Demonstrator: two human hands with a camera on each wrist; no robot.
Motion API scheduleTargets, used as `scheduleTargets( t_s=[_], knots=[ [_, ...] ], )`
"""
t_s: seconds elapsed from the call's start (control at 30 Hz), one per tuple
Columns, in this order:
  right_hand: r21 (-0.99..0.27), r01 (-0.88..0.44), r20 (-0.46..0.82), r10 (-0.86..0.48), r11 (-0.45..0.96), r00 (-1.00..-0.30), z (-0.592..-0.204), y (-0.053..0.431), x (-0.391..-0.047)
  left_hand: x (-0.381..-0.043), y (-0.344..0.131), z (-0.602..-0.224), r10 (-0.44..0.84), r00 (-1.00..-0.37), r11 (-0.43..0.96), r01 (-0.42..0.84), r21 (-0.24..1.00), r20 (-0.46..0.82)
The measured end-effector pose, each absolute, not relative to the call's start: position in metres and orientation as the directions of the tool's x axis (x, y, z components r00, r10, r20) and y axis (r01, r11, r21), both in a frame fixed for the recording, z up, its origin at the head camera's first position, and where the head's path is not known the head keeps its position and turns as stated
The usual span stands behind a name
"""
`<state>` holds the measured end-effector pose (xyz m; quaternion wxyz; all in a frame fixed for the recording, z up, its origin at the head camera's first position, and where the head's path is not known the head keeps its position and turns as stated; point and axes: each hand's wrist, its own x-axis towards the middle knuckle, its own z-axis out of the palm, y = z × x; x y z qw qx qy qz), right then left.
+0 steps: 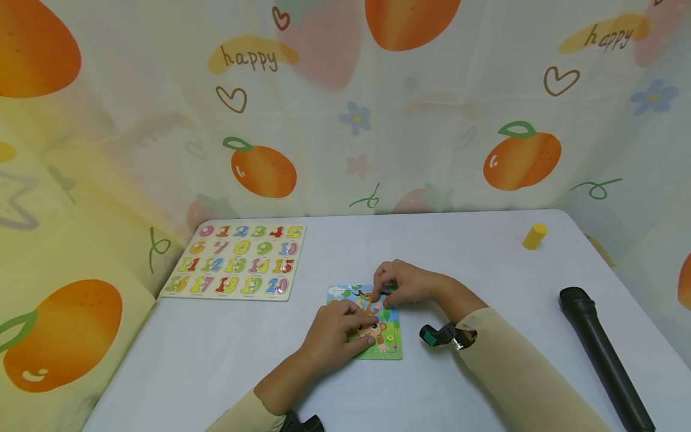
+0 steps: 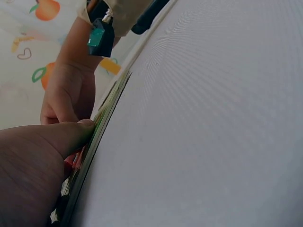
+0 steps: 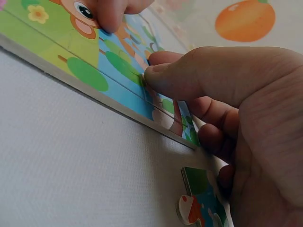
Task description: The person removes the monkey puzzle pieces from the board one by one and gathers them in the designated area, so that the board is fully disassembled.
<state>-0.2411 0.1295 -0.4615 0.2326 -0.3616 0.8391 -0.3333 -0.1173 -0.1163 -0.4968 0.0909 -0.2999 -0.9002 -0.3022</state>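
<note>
A small jigsaw puzzle [image 1: 393, 345] with a monkey picture lies flat on the white table. My left hand [image 1: 337, 336] rests on it from the lower left, thumb and fingers stretched over the monkey. At the top right part of the puzzle, my right hand [image 1: 407, 285] bends its fingers down, thumb and forefinger tips close together on the picture. I cannot tell whether a piece sits between those tips. In the right wrist view, a loose puzzle piece [image 3: 203, 196] with a rounded knob lies just beyond the board's corner, partly covered by the right hand.
A board of colourful numbers [image 1: 234, 261] lies at the back left of the table [image 1: 216, 360]. Toward the back right stands a yellow cylinder [image 1: 535, 236]. A black microphone-shaped stick [image 1: 604, 354] lies along the right side. Fruit-printed cloth [image 1: 335, 150] hangs behind the table.
</note>
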Motion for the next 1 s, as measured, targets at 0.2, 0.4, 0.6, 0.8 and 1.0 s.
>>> scheduleTargets(
  t_s=[0.2, 0.4, 0.6, 0.8, 1.0],
  knots=[
    [-0.699, -0.49, -0.138, -0.771, 0.52, -0.622, -0.4602, 0.1284, -0.2397, -0.1178, -0.1159, -0.4949, 0.481, -0.813, 0.648, 0.581, 0.493, 0.327],
    [-0.693, -0.487, -0.145, -0.765, 0.531, -0.628, -0.4592, 0.1282, -0.2375, -0.1172, -0.1155, -0.4928, 0.485, -0.816, 0.647, 0.577, 0.499, 0.315],
    [-0.694, -0.487, -0.135, -0.76, 0.53, -0.636, -0.4559, 0.1275, -0.2335, -0.1174, -0.1152, -0.4939, 0.481, -0.817, 0.65, 0.576, 0.496, 0.32],
    [-0.72, -0.482, -0.115, -0.771, 0.499, -0.626, -0.4541, 0.1274, -0.232, -0.1164, -0.1152, -0.4928, 0.478, -0.821, 0.651, 0.57, 0.502, 0.311],
    [-0.763, -0.448, -0.094, -0.766, 0.465, -0.635, -0.4581, 0.1281, -0.2339, -0.1161, -0.1149, -0.4925, 0.477, -0.828, 0.659, 0.56, 0.502, 0.296]
  ],
)
